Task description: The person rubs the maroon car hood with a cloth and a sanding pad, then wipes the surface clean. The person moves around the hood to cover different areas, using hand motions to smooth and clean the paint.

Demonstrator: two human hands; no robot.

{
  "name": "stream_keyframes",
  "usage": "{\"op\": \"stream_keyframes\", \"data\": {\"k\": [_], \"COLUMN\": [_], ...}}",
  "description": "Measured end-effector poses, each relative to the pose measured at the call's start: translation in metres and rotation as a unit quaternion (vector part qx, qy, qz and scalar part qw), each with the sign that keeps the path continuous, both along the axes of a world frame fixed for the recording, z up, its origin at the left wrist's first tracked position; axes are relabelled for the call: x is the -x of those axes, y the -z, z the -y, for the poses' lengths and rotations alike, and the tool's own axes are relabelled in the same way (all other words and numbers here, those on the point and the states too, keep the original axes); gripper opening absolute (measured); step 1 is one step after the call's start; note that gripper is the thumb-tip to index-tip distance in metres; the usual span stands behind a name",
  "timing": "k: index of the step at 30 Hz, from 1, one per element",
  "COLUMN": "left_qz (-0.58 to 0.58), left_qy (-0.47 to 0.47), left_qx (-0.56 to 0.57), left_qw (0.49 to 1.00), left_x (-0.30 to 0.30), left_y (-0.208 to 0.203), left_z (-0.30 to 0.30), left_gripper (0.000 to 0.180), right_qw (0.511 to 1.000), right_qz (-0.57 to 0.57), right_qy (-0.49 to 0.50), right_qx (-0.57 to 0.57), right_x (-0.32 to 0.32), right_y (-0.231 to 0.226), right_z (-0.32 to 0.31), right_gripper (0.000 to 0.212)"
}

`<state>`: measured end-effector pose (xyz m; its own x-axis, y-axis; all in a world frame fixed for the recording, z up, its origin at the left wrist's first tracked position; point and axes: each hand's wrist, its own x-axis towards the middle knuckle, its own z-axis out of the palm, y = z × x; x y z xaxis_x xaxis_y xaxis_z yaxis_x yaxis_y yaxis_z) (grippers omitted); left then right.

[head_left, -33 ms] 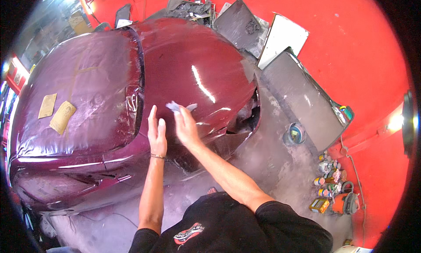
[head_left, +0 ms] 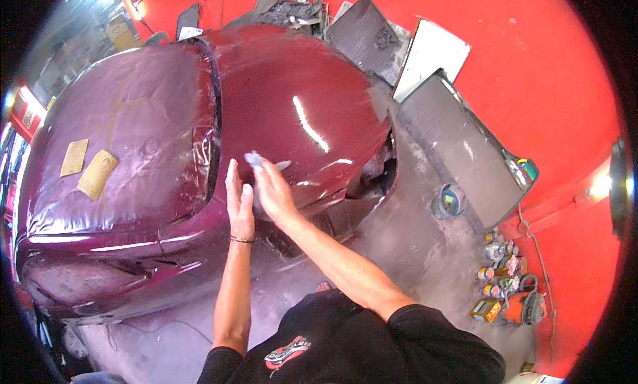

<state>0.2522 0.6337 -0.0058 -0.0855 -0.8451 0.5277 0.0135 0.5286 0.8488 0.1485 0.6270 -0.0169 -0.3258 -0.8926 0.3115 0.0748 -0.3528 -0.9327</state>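
Note:
A dark red car stands before me, its glossy hood (head_left: 279, 98) beneath and beyond my hands. My left hand (head_left: 239, 198) is held up with fingers stretched out and thumb apart, nothing in it. Close on its right, my right hand (head_left: 274, 192) grips a crumpled pale grey cloth (head_left: 254, 159); one end sticks out past the fingertips and another pokes out on the right side. The two hands are very near each other; whether they touch I cannot tell. Both are in front of the car's fender, apart from the paint as far as I can see.
Wrinkled film covers the windshield (head_left: 133, 118), with two tan paper pieces (head_left: 98, 174) on it. Dark panels (head_left: 465, 151) and a white board (head_left: 432, 55) lean by the red wall. A bucket (head_left: 450, 201), several cans (head_left: 492, 273) and an orange container (head_left: 522, 308) stand on the right.
My right hand, with the cloth, has moved slightly left toward my left hand. The left hand has hardly moved.

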Motion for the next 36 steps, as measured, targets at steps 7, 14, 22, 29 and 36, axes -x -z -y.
{"op": "stream_keyframes", "data": {"k": [7, 14, 22, 29, 36], "left_qz": [-0.124, 0.607, 0.682, 0.706, 0.716], "left_qy": [-0.136, -0.180, -0.100, 0.007, 0.104], "left_qx": [-0.094, 0.193, 0.234, 0.286, 0.283], "left_qw": [0.978, 0.750, 0.686, 0.648, 0.629], "left_x": [-0.071, -0.093, 0.006, 0.110, 0.205], "left_y": [-0.053, -0.005, 0.029, 0.022, 0.030], "left_z": [-0.032, -0.034, -0.034, -0.006, 0.023], "left_gripper": [0.051, 0.069, 0.068, 0.061, 0.059], "right_qw": [0.982, 0.915, 0.720, 0.768, 0.836], "right_qz": [-0.176, -0.300, -0.104, -0.156, -0.226], "right_qy": [-0.072, 0.116, 0.319, 0.246, 0.224], "right_qx": [0.008, -0.244, -0.608, -0.571, -0.447], "right_x": [0.006, 0.219, 0.298, 0.311, 0.435], "right_y": [-0.069, 0.101, 0.266, 0.273, 0.246], "right_z": [-0.090, -0.283, -0.651, -0.580, -0.425], "right_gripper": [0.064, 0.058, 0.063, 0.059, 0.044]}}
